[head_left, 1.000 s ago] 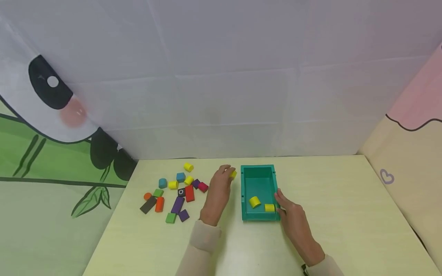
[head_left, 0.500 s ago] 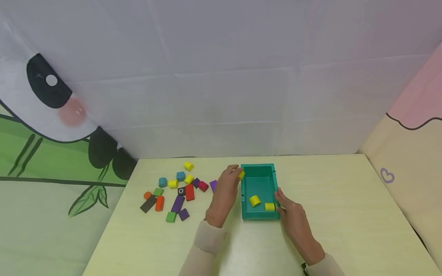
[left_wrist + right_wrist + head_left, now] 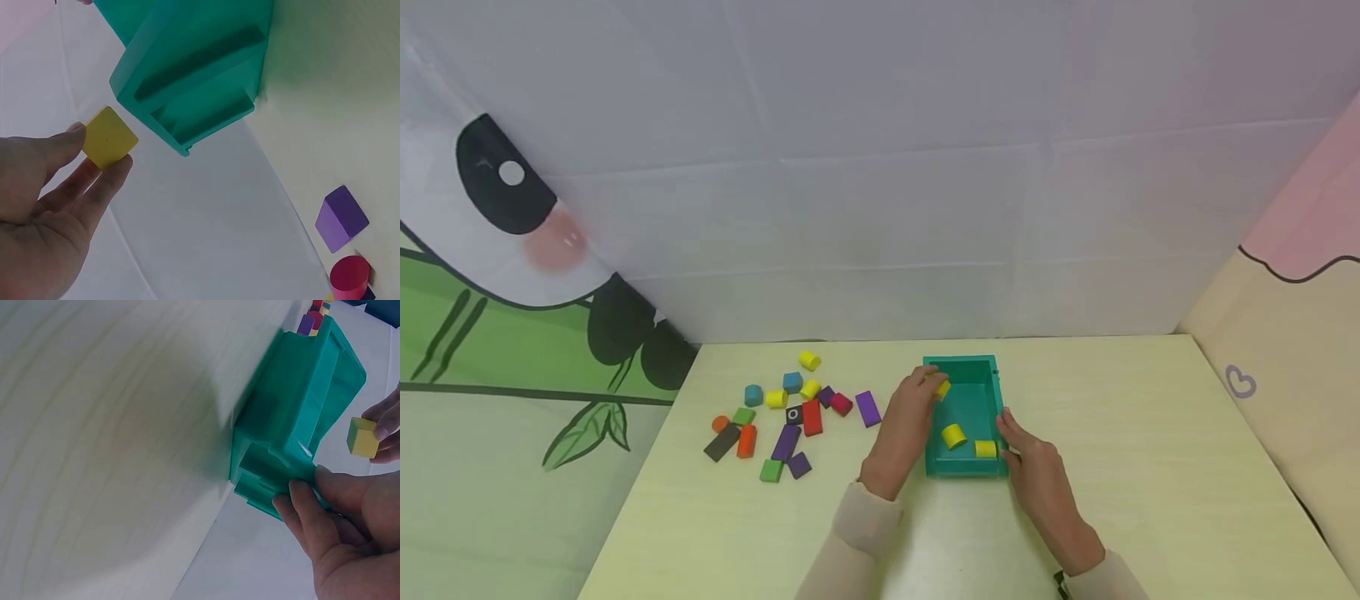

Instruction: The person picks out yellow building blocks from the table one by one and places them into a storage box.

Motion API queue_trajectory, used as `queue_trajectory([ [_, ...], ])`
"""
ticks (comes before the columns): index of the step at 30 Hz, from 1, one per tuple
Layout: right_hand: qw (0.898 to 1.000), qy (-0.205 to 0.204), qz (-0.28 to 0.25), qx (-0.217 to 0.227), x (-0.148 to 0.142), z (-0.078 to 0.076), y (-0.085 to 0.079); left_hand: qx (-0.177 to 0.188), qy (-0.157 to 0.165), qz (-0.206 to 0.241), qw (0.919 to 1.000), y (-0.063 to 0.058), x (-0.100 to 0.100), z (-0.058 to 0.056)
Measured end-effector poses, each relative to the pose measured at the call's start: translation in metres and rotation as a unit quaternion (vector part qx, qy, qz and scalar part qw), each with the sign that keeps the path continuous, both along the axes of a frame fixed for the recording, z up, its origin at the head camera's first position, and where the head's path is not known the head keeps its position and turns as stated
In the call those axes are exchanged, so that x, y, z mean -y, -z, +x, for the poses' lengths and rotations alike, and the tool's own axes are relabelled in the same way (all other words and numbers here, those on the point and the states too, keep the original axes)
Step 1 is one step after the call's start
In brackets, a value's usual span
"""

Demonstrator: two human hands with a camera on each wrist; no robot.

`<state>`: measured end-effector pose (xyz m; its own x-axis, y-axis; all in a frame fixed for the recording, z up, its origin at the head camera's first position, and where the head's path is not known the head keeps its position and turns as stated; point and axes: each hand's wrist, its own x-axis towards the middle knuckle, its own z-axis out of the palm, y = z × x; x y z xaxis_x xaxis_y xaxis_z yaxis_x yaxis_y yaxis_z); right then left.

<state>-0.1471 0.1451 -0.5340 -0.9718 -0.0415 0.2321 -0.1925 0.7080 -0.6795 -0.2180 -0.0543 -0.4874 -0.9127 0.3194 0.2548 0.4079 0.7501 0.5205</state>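
My left hand (image 3: 910,421) pinches a yellow cube (image 3: 111,137) between thumb and fingertips, above the left side of the teal bin (image 3: 966,467). In the right wrist view the cube hangs clear of the bin's rim. On the bin's floor lie two yellow blocks, one a rounded block (image 3: 953,436) left of centre and the other a yellow block (image 3: 986,449) in the near right corner. My right hand (image 3: 1047,487) grips the bin's right wall, thumb at the rim and fingers against the outer side.
Left of the bin lies a purple block (image 3: 868,409). Farther left are scattered blocks, among them a red block (image 3: 812,417), a dark grey block (image 3: 722,442), a blue cube (image 3: 792,382) and several yellow ones. A pale backdrop (image 3: 880,250) rises behind the table.
My left hand has moved right with the yellow cube, from beside the bin to over it, uncovering the purple block. The right hand has stayed at the bin's right wall.
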Motion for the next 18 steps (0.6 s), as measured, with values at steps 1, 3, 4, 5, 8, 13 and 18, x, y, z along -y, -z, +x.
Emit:
queue_trajectory([
  [1,1.0,0.0,0.0,0.0,0.0,0.0,0.0,0.0,0.001,-0.003,1.0,0.001,-0.001,0.0],
  [3,1.0,0.002,0.0,0.002,0.0,0.0,0.0,-0.002,0.005,-0.005,1.0,0.003,-0.002,0.0],
  [4,1.0,0.002,0.001,0.003,0.0,0.0,0.0,-0.004,0.008,-0.005,0.9999,0.004,-0.002,0.0],
  [5,1.0,0.003,0.001,0.004,0.0,0.0,0.0,-0.005,0.01,-0.009,0.9999,0.005,-0.003,0.0],
  [8,1.0,0.002,0.001,0.004,0.0,-0.001,0.001,-0.013,0.017,-0.023,0.9995,0.008,-0.006,-0.001],
  [13,1.0,-0.001,0.001,0.006,-0.001,-0.002,0.002,-0.016,0.021,-0.05,0.9984,0.014,-0.009,-0.002],
  [18,1.0,-0.004,0.003,0.007,-0.002,-0.004,0.003,-0.029,0.029,-0.063,0.9972,0.017,-0.011,-0.003],
])
